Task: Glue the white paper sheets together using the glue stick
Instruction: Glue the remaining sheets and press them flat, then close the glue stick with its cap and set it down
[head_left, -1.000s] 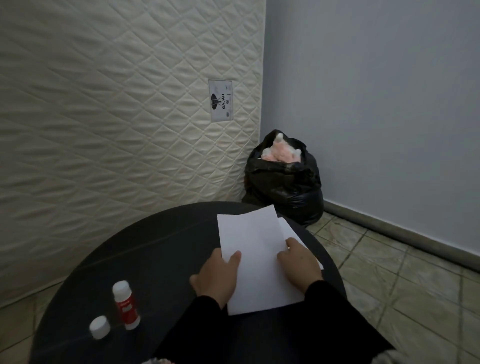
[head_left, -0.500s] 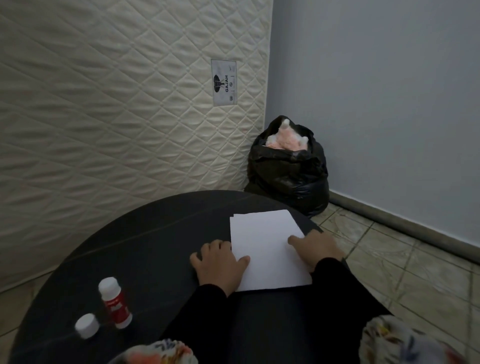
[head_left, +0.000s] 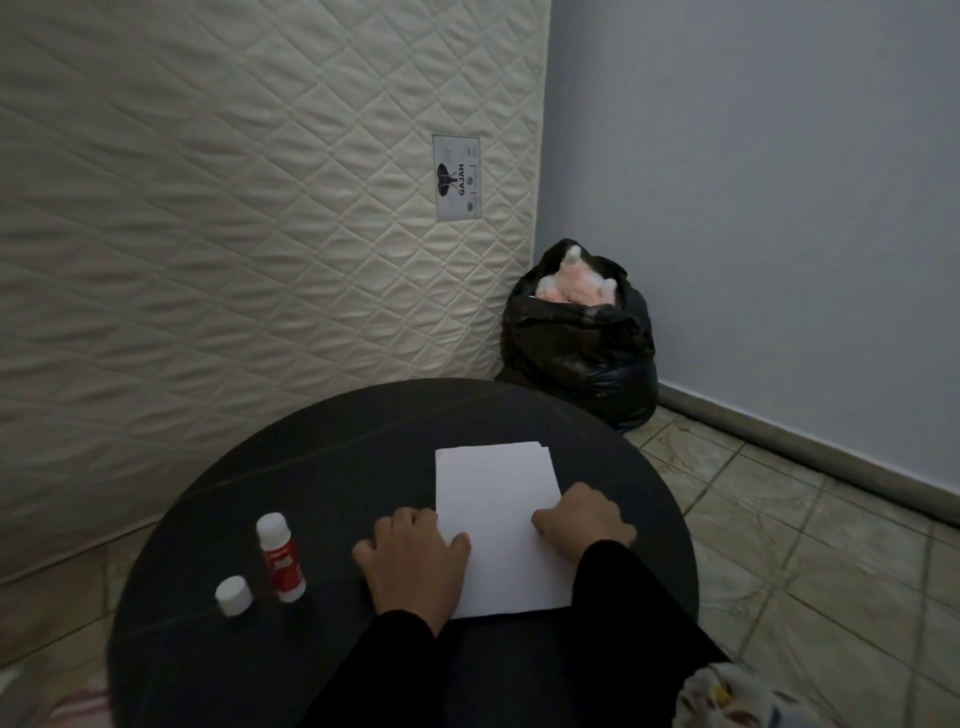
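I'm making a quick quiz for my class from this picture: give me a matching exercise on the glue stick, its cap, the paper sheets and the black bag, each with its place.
Things:
1 glue stick
2 cap
3 paper sheets
4 black bag

Places:
A on the floor in the corner
B under both hands
C upright, left of the hands
D nearest the table's left edge

Pairs: 1-C, 2-D, 3-B, 4-A
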